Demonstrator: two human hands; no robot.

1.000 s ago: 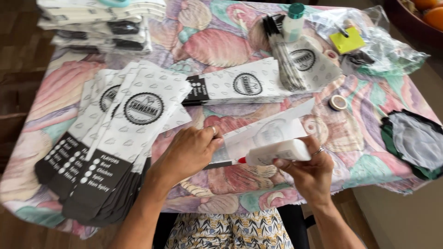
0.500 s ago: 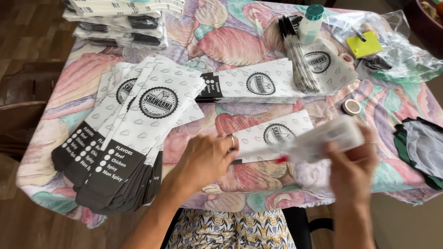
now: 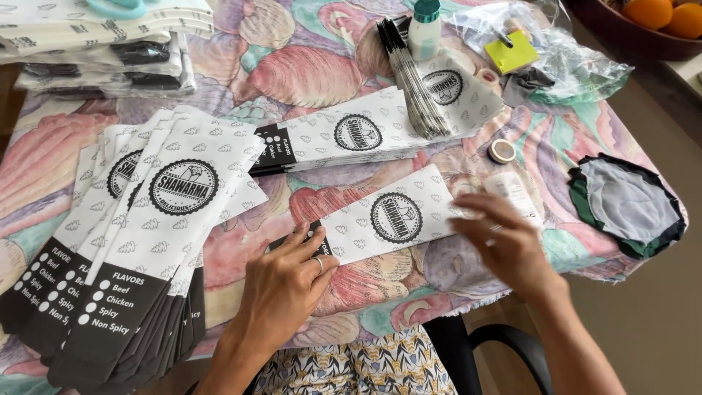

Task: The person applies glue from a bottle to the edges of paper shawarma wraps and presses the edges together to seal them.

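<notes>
Two hands (image 3: 395,263) on paper sleeve (image 3: 387,217) edges

Right hand (image 3: 504,245) has apparently set the white tube (image 3: 514,194) down beside the paper sleeve (image 3: 387,216)

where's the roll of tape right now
In the head view the roll of tape lies flat on the tablecloth at the right, just above the right hand and left of the dark cloth pieces.

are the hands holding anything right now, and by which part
Nothing is lifted. The left hand presses flat on the dark end of the white paper sleeve lying on the table; the right hand rests over its other end, blurred.
</notes>
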